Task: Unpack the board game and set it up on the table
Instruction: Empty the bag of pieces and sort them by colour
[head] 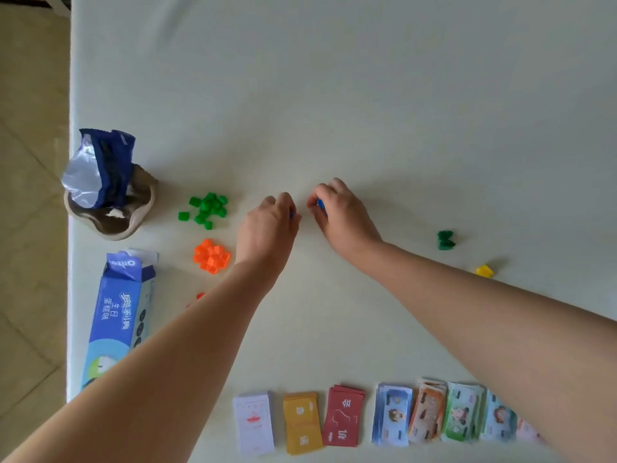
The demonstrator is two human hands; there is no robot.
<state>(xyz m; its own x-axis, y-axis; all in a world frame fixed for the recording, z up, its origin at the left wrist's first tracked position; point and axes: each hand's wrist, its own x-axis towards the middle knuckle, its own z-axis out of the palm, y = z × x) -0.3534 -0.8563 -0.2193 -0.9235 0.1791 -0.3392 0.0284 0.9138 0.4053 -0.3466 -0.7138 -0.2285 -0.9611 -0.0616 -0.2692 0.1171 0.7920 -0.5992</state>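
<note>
Both hands are near the middle of the white table (367,95), close together but apart. We note the left hand (267,228) with fingers curled, pinching a blue piece (291,214) that barely shows at its fingertips. The right hand (344,218) is curled the same way round a second blue piece (321,204). Left of the hands we log a green pile (208,208) with an orange pile (212,255) nearer us. To the right lie a green token (445,239) and a yellow piece (484,271). Along the near edge are a white deck (253,422), a yellow deck (302,422), a red deck (344,416) and banknote stacks (392,412). An Oreo box (117,315) lies at the left edge.
</note>
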